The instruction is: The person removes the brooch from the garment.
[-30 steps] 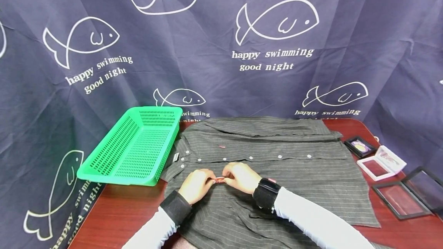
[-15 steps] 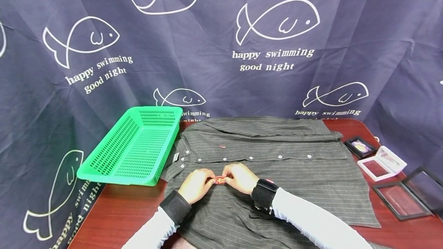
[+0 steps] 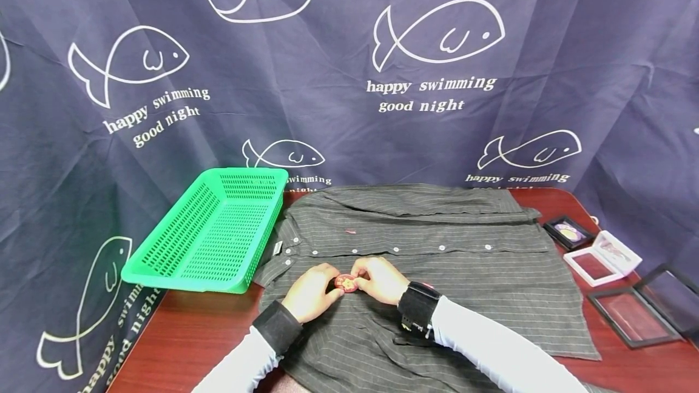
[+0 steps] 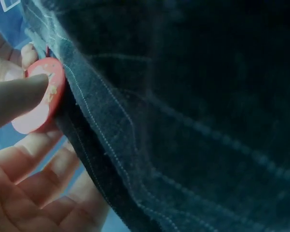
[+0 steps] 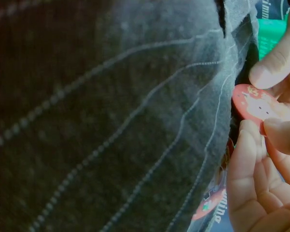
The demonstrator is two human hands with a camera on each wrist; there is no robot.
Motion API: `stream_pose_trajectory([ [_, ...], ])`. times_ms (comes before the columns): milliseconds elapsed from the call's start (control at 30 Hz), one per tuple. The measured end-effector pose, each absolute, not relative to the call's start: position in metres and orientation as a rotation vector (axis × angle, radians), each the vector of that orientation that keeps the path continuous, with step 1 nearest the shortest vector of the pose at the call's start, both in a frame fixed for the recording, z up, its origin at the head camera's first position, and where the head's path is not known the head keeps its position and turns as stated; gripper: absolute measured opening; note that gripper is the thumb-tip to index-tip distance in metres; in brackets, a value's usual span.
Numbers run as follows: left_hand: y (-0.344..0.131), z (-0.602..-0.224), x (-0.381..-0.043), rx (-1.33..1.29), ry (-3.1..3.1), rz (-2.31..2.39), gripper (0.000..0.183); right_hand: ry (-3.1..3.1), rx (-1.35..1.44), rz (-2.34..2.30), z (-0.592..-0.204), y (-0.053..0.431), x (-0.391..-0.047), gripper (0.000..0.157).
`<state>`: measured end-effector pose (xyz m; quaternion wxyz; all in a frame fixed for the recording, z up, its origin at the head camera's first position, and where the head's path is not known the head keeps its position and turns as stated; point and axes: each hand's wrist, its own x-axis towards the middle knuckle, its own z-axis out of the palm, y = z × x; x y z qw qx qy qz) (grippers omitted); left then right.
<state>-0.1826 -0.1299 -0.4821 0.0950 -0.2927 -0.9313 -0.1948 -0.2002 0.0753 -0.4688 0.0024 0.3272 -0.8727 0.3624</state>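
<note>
A round red badge (image 3: 346, 283) with a pale, patterned face is between my hands, over a dark grey striped shirt (image 3: 480, 290). My right hand (image 3: 384, 281) pinches the badge's right edge between thumb and fingers. Around its left edge curl the thumb and index finger of my left hand (image 3: 309, 295), with a small dark gap between them. In the left wrist view, a thumb overlaps the face of the badge (image 4: 55, 77) while fingers lie under its lower rim. The right wrist view shows the badge (image 5: 251, 104) tilted, with fingertips at both edges.
A green perforated basket (image 3: 248, 284) stands at left. Along the right edge lie a small black case (image 3: 568, 230), a white open case (image 3: 602, 258) and a dark open case (image 3: 636, 317). White buttons (image 3: 396, 250) run across the shirt, which covers much of the red table (image 3: 202, 326).
The badge has turned from nearly edge-on to showing its face toward the head camera. My left thumb and index finger have spread slightly. The shirt and basket stay put.
</note>
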Motion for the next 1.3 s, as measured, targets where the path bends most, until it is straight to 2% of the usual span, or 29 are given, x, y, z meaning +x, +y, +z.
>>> stream_pose_trajectory([
  [267, -0.1306, -0.4832, -0.1811, -0.918, -2.948, -0.49, 0.059, -2.763, 1.002, 1.179, -0.4703, 0.0749, -0.2001, 0.008],
  [367, -0.1306, -0.481, -0.1797, -0.921, -3.011, -0.48, 0.065, -2.774, 0.993, 1.19, -0.4714, 0.0745, -0.1997, 0.008],
  [1300, -0.1289, -0.4786, -0.178, -0.854, -3.098, -0.442, 0.065, -2.844, 0.977, 1.386, -0.4683, 0.0749, -0.1966, 0.006],
])
